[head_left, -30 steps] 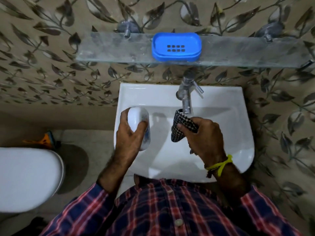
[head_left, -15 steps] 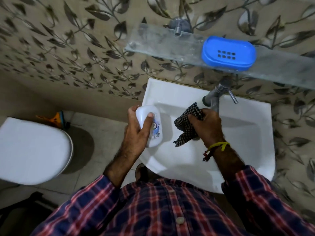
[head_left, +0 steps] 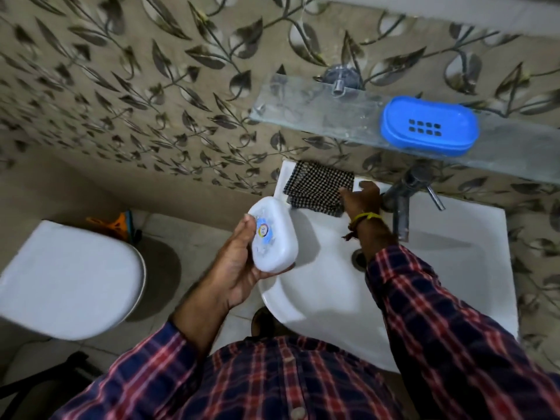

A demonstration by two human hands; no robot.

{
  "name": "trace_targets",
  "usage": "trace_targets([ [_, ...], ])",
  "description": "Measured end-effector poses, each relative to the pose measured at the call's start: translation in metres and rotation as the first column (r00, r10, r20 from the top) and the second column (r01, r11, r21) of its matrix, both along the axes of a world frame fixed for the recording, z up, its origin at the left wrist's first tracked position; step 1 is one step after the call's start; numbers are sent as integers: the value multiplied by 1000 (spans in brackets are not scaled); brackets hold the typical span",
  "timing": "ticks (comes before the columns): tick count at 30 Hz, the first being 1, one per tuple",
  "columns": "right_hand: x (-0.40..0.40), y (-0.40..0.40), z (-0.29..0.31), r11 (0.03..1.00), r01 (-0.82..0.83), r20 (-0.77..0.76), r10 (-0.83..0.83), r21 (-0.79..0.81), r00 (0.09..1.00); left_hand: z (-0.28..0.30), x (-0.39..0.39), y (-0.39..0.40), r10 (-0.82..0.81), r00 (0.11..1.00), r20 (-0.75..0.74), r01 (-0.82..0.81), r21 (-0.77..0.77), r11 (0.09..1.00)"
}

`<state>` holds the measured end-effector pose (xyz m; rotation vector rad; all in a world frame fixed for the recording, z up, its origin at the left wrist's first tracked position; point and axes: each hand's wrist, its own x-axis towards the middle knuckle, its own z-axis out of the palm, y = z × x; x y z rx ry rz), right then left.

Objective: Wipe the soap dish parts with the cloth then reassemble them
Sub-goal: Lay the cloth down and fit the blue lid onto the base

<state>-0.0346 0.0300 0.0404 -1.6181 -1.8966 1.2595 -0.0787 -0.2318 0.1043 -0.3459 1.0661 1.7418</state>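
1. Left hand holds the white soap dish part from beneath, thumb up its near side and fingers curled under; the part's printed round label faces up. The grip is closed round it, out past the left rim of the sink.
2. Just beyond that grip, up and to its right, the checked cloth lies spread flat on the sink's back left corner.
3. Right hand rests at the cloth's right edge, fingertips on or pinching the fabric; blur makes it hard to tell which. A yellow thread band circles that wrist.
4. Tap stands immediately right of the right hand.
5. Blue soap dish part, slotted, sits on the glass shelf, above and right of both grips.
6. Toilet lid, closed, well left of the left grip.
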Motion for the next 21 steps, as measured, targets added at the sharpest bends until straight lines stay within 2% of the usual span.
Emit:
trace_targets([
  [2,12,-4,2,997,-15,26,13,72,1000,-3,2,7,-12,997,75,10,23,1000],
  [5,33,-25,18,984,-70,-60,81,166,995,-5,10,17,-16,964,267,-12,102,995],
  [7,51,-43,28,965,-122,-117,152,232,981,-5,15,24,-53,947,318,6,146,989],
  [12,91,-68,69,887,-125,-188,229,444,955,7,28,46,-213,949,231,148,272,951],
  [16,106,-72,100,766,-148,-152,305,625,940,16,50,73,-267,950,162,240,170,956],
  [19,115,-67,118,685,-101,-155,302,722,941,19,65,90,-282,951,128,259,171,951],
  [21,124,-58,132,625,-56,-160,283,778,946,21,69,96,-301,953,27,294,142,945],
])
